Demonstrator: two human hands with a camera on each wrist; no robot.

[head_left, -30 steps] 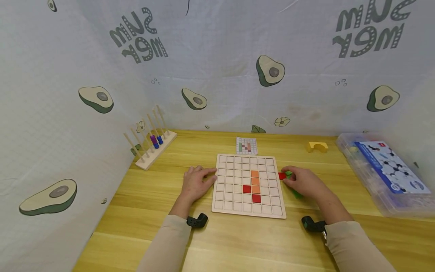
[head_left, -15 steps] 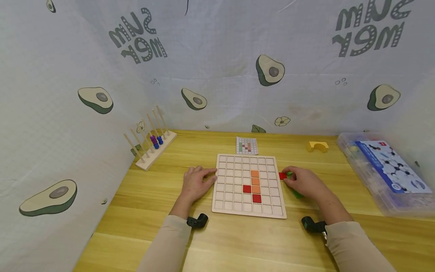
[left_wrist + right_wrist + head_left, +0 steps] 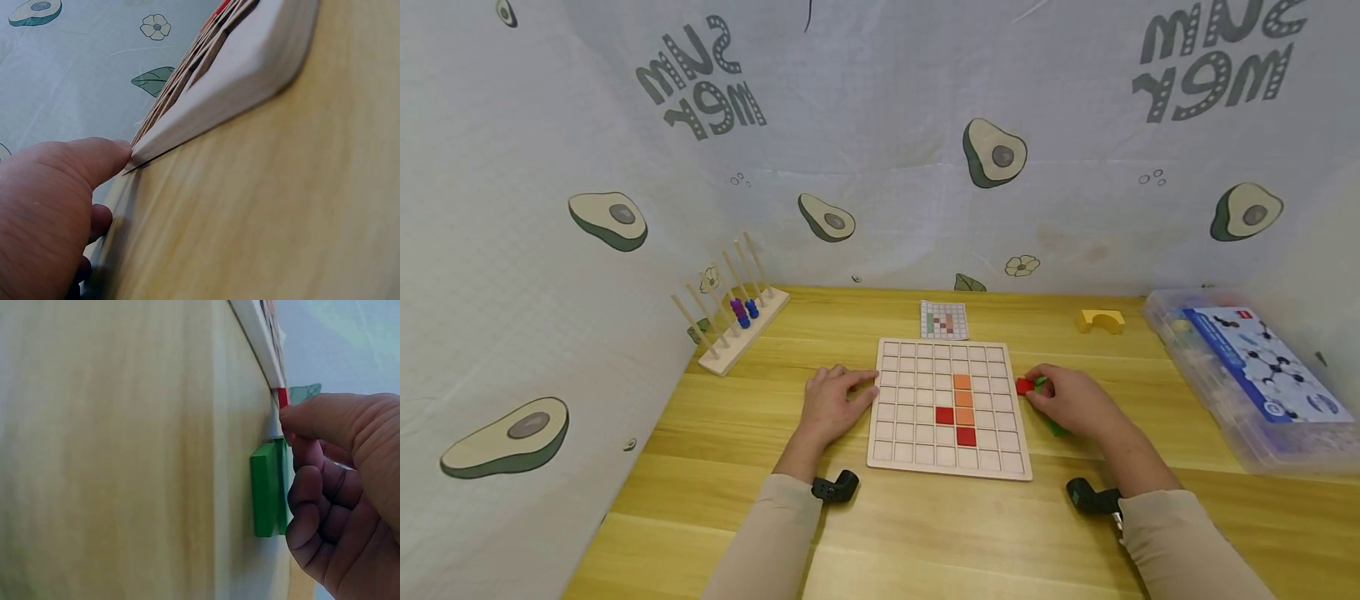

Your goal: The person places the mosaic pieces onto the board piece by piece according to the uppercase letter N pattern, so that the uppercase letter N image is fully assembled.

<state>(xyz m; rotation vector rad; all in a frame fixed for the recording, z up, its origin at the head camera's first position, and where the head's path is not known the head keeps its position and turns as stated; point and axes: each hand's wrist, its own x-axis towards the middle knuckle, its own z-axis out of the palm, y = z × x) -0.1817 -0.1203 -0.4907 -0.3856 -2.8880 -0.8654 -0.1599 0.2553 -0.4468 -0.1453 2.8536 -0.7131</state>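
Note:
A wooden grid board lies flat in the middle, with three orange tiles in a column and two red tiles set in its squares. My left hand rests on the table at the board's left side, fingers relaxed, a fingertip touching the edge. To the right, my right hand pinches another red tile between thumb and finger, close beside the board's edge. Green tiles lie on the table under that hand, partly hidden by it in the head view.
Behind the board lies a small pattern card printed with coloured squares. A peg stand with blue and purple beads is at the left. On the right are a yellow arch block and a clear plastic box with a blue booklet.
The red tile in my right hand looks slightly tilted up from where it lay against the board's edge. My left hand and the board have stayed put.

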